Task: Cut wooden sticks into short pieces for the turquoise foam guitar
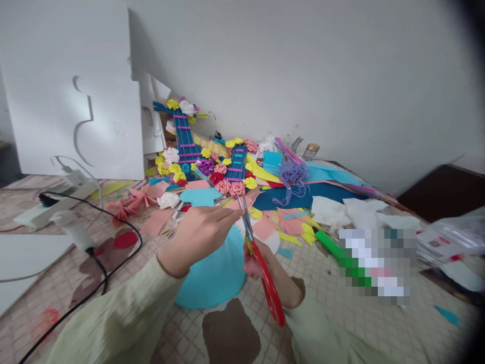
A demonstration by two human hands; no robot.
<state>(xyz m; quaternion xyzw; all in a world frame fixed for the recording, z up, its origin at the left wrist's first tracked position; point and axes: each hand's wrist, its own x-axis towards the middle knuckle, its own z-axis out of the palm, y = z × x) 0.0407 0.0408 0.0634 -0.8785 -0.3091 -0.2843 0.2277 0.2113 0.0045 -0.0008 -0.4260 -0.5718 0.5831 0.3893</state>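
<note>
My left hand (200, 230) is closed in a pinch, fingers pointing right toward the scissor blades; what it pinches is too small to make out. My right hand (261, 268) grips red-handled scissors (265, 273), blades up and slightly apart near my left fingertips. A round turquoise paper piece (212, 280) lies on the floor under both hands. Both arms wear pale green sleeves.
A heap of coloured paper flowers, blue strips and scraps (212, 167) lies against the wall. White foam boards (76, 86) lean at the left. A power strip (56, 202), a glue gun (74, 227) and black cable sit left. A plastic bag (450, 237) lies at right.
</note>
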